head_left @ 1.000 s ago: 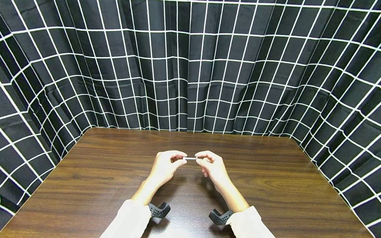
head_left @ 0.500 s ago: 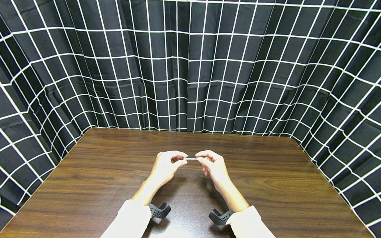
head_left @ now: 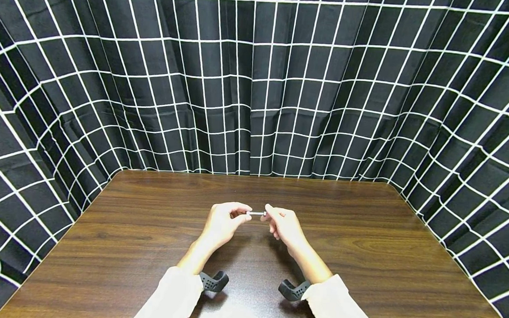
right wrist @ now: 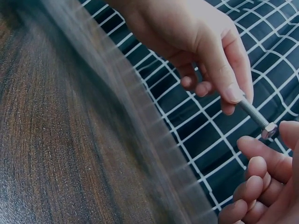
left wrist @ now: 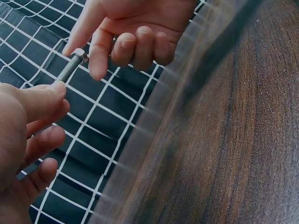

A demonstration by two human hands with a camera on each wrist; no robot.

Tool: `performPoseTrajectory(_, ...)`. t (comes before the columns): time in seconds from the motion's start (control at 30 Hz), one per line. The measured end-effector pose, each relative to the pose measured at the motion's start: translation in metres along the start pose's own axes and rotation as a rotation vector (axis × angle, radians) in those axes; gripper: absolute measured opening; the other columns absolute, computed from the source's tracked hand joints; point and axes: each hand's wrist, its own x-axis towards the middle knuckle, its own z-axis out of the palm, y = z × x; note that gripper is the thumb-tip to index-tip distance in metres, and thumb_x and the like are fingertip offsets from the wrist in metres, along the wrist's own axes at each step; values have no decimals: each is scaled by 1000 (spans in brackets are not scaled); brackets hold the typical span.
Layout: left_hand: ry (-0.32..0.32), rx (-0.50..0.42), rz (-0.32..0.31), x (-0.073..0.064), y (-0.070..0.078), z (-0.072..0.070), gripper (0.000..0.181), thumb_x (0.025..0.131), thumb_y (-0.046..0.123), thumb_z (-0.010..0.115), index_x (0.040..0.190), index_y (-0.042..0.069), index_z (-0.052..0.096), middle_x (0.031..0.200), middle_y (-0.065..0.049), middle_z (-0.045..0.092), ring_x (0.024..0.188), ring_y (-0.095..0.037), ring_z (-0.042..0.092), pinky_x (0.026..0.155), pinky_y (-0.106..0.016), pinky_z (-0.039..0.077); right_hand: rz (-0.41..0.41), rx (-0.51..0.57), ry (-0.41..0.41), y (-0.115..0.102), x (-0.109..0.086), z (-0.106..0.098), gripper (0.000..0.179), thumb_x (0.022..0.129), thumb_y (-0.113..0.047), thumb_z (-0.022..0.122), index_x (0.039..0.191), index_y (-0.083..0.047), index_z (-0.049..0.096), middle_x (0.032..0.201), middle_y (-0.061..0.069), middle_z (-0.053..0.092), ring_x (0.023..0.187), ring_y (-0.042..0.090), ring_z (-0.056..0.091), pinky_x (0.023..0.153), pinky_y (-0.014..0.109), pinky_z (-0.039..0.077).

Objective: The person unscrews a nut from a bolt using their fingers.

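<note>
A silver threaded bolt [head_left: 257, 213] lies roughly level above the table in the head view. My left hand [head_left: 222, 223] pinches its left end between thumb and fingers, hiding that end. At the right end sits a hexagonal piece [left wrist: 80, 54]; I cannot tell if it is a head or a nut. Around it, my right hand [head_left: 286, 226] holds thumb and forefinger spread to either side. In the right wrist view one fingertip [right wrist: 288, 129] lies close beside the hexagonal piece, perhaps touching, and another stands apart. The right hand's other fingers are loosely curled.
Below both hands spreads a brown wood-grain table [head_left: 150, 250], glossy near its front. A black curtain [head_left: 260, 80] with a white grid stands behind and at both sides. Each wrist wears a dark grey band mount [head_left: 213, 281].
The right hand has turned at the bolt's end: its upper and lower digits have shifted past each other and spread. Left hand and bolt have moved only slightly rightward.
</note>
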Motion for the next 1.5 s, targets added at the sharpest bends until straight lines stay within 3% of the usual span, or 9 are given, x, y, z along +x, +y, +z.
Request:
performPoseTrajectory(0.37, -4, 8, 12, 0, 2, -2, 15, 80, 11, 77, 95, 9, 76, 81, 7, 72, 62, -4, 58, 59, -25, 46, -13, -3, -57, -2, -1, -1, 33, 98, -23, 57, 83, 6, 66, 51, -2, 47, 44, 7, 39, 43, 20, 34)
performPoseTrajectory(0.83, 13, -22, 21, 0, 2, -5, 16, 80, 10, 76, 95, 6, 75, 79, 8, 71, 61, -4, 57, 57, -25, 45, -48, 63, -86, -3, 0, 0, 21, 95, -12, 59, 97, 8, 64, 56, 0, 47, 48, 9, 41, 44, 19, 34)
performPoseTrajectory(1.27, 21, -3, 29, 0, 1, -5, 15, 80, 10, 77, 94, 10, 76, 79, 9, 71, 60, -4, 56, 56, -25, 44, -143, 116, -109, -6, -3, -2, 20, 91, -2, 61, 107, 10, 63, 59, 0, 47, 50, 8, 43, 45, 19, 34)
performPoseTrajectory(1.5, 22, 7, 27, 1, 1, -4, 15, 80, 11, 77, 95, 8, 75, 80, 8, 71, 61, -5, 56, 57, -25, 45, -136, 131, -106, -6, -2, -2, 23, 87, 5, 62, 110, 11, 62, 59, -1, 49, 50, 7, 43, 45, 19, 35)
